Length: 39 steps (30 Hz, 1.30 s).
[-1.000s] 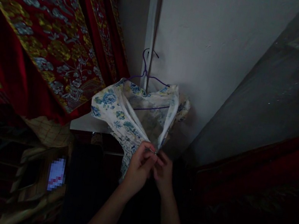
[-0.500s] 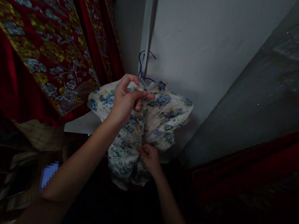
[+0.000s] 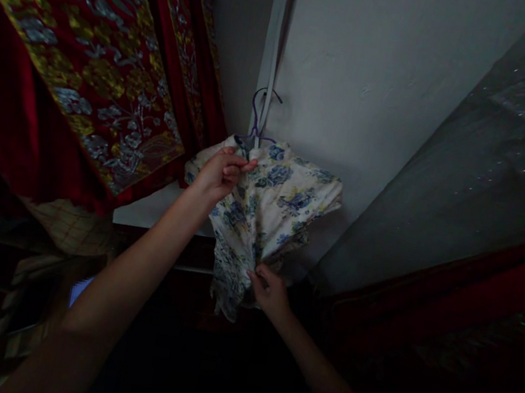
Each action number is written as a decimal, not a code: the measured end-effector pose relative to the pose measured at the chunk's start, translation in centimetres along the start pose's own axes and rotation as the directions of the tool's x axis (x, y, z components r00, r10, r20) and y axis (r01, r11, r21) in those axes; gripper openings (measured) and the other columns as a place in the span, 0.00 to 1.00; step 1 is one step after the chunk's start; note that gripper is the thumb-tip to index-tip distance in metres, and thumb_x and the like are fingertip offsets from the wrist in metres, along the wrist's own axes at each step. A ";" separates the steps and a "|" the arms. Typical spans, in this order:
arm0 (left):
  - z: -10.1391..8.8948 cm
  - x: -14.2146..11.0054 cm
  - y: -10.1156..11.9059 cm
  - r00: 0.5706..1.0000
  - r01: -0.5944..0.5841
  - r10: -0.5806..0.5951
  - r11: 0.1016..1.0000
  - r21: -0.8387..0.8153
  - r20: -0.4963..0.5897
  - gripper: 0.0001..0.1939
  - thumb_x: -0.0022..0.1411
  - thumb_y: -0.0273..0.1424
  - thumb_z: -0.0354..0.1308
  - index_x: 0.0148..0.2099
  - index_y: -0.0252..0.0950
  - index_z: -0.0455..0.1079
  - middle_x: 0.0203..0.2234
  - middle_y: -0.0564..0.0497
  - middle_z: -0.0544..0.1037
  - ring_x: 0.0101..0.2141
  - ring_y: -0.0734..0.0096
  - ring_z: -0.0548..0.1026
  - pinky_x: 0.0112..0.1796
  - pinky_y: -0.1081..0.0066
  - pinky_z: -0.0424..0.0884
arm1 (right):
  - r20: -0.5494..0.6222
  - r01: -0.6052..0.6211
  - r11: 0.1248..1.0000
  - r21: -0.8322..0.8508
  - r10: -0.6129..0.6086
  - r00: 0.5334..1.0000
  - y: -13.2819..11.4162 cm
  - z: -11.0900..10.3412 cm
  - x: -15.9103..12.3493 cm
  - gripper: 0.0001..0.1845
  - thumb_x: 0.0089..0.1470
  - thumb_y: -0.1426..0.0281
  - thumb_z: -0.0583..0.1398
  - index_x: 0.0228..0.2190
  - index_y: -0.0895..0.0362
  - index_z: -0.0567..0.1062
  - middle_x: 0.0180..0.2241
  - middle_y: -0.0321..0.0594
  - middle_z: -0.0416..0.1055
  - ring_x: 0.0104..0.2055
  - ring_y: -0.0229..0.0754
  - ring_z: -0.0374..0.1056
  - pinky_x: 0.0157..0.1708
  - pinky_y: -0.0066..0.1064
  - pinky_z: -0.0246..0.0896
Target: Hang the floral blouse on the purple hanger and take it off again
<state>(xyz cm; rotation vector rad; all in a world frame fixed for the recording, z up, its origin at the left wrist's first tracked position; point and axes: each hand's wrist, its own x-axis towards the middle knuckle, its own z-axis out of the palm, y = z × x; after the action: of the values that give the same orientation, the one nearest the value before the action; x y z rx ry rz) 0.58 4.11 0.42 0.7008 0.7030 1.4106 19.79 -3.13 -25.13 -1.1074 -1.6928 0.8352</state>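
Observation:
A short-sleeved floral shirt (image 3: 278,182), white with blue flowers and touches of yellow, hangs on a purple hanger (image 3: 255,114) hooked near a pale vertical strip. My left hand (image 3: 219,172) is at the upper front of the shirt just below the collar, fingers closed in a pinch on the cloth. Lower down, my right hand (image 3: 270,293) pinches the front edge between thumb and forefinger, and the cloth between the hands is drawn into folds. The lower part of the shirt hangs bunched behind the right hand. My left hand and forearm hide part of the shirt's left side.
Red cloth embroidered in gold and silver (image 3: 106,74) hangs at the left. Behind the shirt is a pale wall (image 3: 368,59). Clear plastic sheeting (image 3: 476,166) covers the right side, with dark red cloth (image 3: 481,282) below. A checked cloth (image 3: 72,224) lies lower left.
My left hand has gone from spread fingers to a pinch near the collar. My right hand has drawn the front edge slightly down and right, gathering the shirt's lower part. The view has shifted slightly.

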 end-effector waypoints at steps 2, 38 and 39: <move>0.1 0.4 -0.4 1.000 -0.004 0.004 1.000 0.009 -0.001 0.19 0.48 0.12 0.53 0.33 0.39 0.50 0.25 0.55 0.76 0.11 0.93 0.54 0.14 0.89 0.41 | -0.022 0.000 1.000 -0.023 0.000 1.000 -0.1 -0.1 -1.2 0.19 0.56 0.56 0.60 0.21 0.53 0.66 0.20 0.34 0.62 0.24 0.40 0.60 0.26 0.30 0.54; -3.7 -1.1 -1.6 0.703 -0.654 0.384 0.020 0.756 0.598 0.11 0.67 0.29 0.55 0.49 0.36 0.73 0.23 0.55 0.76 0.24 0.71 0.72 0.29 0.73 0.63 | -0.192 0.319 0.943 0.091 -0.298 0.935 -14.0 -2.4 13.7 0.15 0.59 0.63 0.59 0.27 0.58 0.78 0.26 0.38 0.76 0.28 0.39 0.69 0.31 0.30 0.61; -3.6 -1.1 -1.7 0.670 -0.661 0.406 -0.054 0.749 0.621 0.08 0.67 0.29 0.55 0.46 0.36 0.73 0.23 0.55 0.76 0.25 0.71 0.72 0.30 0.73 0.63 | -0.183 0.313 0.947 0.076 -0.295 0.938 -13.7 -2.4 13.8 0.16 0.60 0.62 0.58 0.27 0.58 0.78 0.25 0.39 0.75 0.27 0.39 0.68 0.31 0.29 0.60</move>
<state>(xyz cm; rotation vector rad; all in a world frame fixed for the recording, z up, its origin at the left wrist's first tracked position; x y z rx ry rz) -1.28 3.00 -3.15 2.4274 1.2265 1.3957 15.38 4.84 -7.73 -0.7947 -1.6064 0.6063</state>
